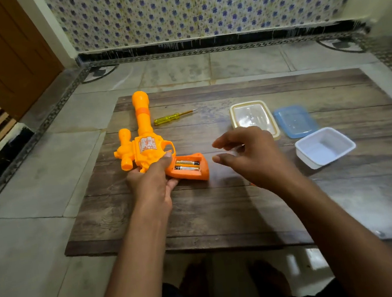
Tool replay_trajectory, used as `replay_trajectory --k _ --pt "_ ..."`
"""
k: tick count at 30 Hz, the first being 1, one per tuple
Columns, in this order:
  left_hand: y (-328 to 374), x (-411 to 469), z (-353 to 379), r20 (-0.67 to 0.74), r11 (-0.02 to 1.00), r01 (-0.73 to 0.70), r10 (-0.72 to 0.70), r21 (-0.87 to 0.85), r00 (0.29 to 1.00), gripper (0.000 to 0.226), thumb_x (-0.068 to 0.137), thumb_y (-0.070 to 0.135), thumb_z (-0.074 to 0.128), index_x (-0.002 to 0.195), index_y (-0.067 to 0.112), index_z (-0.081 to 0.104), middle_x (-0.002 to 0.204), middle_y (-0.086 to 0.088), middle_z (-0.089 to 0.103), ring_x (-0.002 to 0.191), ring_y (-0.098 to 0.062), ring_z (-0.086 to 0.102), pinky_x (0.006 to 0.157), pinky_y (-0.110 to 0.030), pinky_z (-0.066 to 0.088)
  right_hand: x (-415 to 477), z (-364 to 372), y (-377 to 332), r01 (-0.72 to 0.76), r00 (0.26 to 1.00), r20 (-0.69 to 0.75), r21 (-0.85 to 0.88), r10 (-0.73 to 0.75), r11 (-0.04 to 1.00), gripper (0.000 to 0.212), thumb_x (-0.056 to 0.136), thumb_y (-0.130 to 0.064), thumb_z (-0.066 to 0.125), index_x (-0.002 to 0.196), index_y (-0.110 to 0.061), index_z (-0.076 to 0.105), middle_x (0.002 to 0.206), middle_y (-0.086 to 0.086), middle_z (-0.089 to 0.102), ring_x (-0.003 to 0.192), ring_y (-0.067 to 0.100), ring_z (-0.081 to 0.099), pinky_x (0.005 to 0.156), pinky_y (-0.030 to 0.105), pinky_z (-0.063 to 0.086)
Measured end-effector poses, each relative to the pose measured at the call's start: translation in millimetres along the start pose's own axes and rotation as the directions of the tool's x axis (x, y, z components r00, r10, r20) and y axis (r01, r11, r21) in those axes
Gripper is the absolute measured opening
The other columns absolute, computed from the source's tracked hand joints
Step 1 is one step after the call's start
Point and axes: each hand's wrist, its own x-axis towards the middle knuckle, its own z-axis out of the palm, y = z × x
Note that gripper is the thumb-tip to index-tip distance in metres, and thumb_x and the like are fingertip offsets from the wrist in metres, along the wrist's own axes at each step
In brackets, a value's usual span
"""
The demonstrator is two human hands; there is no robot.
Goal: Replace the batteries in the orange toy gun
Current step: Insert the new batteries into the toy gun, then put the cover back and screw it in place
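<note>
The orange toy gun [144,144] lies on the wooden board [221,206], barrel pointing away from me. Its grip has the battery compartment uncovered, with two batteries [187,165] side by side inside. My left hand [152,180] grips the gun around its body and trigger area, thumb on top. My right hand [247,157] hovers just right of the grip, fingers loosely spread and holding nothing. A yellow-handled screwdriver [173,116] lies beyond the gun.
At the right of the board sit a clear lidded container with a cream rim [252,117], a blue lid [295,121] and an open white tub [325,147]. Tiled floor surrounds the board; a wall with patterned cloth stands behind.
</note>
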Motion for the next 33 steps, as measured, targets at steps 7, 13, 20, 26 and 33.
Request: replay_trajectory --k 7,13,20,26,33 --pt "-4.8 -5.8 2.3 -0.012 0.999 -0.032 0.032 0.009 0.999 0.060 0.084 0.000 0.080 0.137 0.013 0.055 0.131 -0.011 0.067 0.116 -0.033 0.067 0.092 -0.059 0.056 -25.9 -42.1 19.3 -0.047 0.995 0.072 -0.303 0.072 0.952 0.032 0.085 -0.017 0.081 0.116 -0.021 0.077 0.116 0.001 0.071 0.106 0.017 0.065 0.089 0.026 0.047" --pt "-10.2 -7.5 3.0 -0.028 0.997 -0.061 0.062 0.038 0.998 0.065 0.084 0.001 0.081 0.140 0.012 0.051 0.133 -0.010 0.066 0.117 -0.031 0.067 0.092 -0.056 0.056 -28.3 -48.2 23.5 -0.092 0.958 0.184 -0.527 0.219 0.845 0.044 0.083 -0.027 0.079 0.126 -0.024 0.068 0.127 0.008 0.066 0.118 0.027 0.062 0.097 0.040 0.054" --pt "-12.0 -7.5 0.9 -0.029 0.996 -0.073 0.074 0.048 0.997 0.060 0.083 0.001 0.081 0.137 0.013 0.057 0.128 -0.009 0.069 0.112 -0.030 0.070 0.090 -0.057 0.058 -25.0 -34.9 26.3 -0.125 0.936 0.190 -0.608 0.296 0.784 0.046 0.080 -0.027 0.082 0.118 -0.020 0.058 0.127 0.010 0.056 0.117 0.031 0.055 0.090 0.044 0.048" --pt "-11.6 -7.5 0.8 -0.035 0.995 -0.075 0.078 0.060 0.996 0.055 0.083 0.002 0.082 0.132 0.012 0.061 0.122 -0.008 0.071 0.106 -0.027 0.070 0.085 -0.054 0.058 -23.6 -32.1 18.7 -0.166 0.938 0.156 -0.586 0.311 0.793 0.040 0.076 -0.026 0.084 0.091 -0.026 0.047 0.119 0.009 0.054 0.109 0.030 0.056 0.091 0.045 0.052" --pt "-10.9 -5.5 -0.7 -0.015 0.996 -0.069 0.070 0.053 0.997 0.057 0.083 0.001 0.081 0.133 0.012 0.059 0.123 -0.010 0.071 0.108 -0.029 0.071 0.088 -0.057 0.058 -23.7 -34.2 12.5 -0.205 0.965 0.050 -0.465 0.257 0.861 0.019 0.087 -0.016 0.072 0.097 -0.020 0.057 0.106 0.009 0.058 0.091 0.029 0.059 0.078 0.042 0.055"
